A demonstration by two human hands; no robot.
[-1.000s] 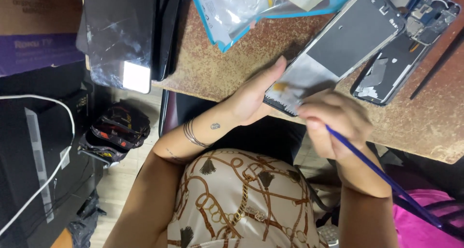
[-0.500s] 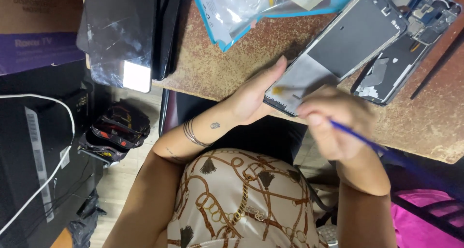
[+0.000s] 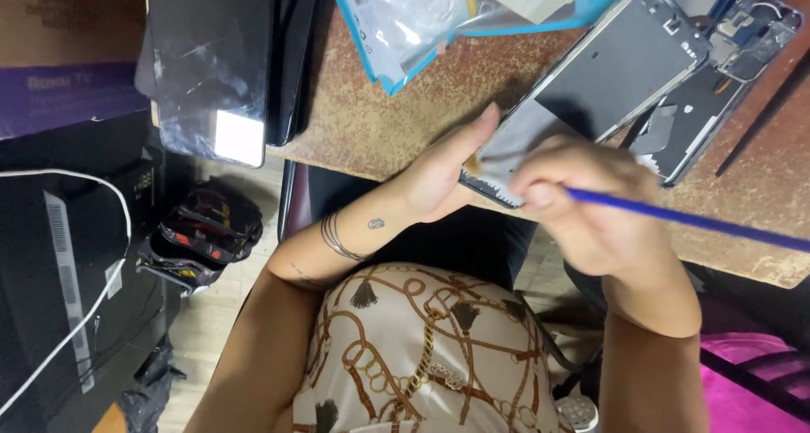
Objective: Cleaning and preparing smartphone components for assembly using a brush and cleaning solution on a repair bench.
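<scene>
My left hand (image 3: 443, 175) holds the near end of a phone frame (image 3: 603, 74), a grey screen assembly with its inner side up, which lies slanted over the edge of the brown speckled table (image 3: 388, 121). My right hand (image 3: 595, 205) grips a thin blue tool (image 3: 692, 220) whose tip meets the frame's near end. The tool's long handle runs off to the right. The exact spot where the tip touches is hidden by my fingers.
A second opened phone body (image 3: 717, 78) lies right of the frame. A blue-edged plastic bag (image 3: 430, 15) lies at the table's top. A black tablet (image 3: 211, 62) overhangs the table's left edge. A thin black rod (image 3: 764, 116) rests at the right. Dark equipment (image 3: 67, 256) stands on the floor at left.
My right hand has swung the blue tool: its handle, which pointed down to the right, now lies nearly level. My left hand and the frame have stayed put.
</scene>
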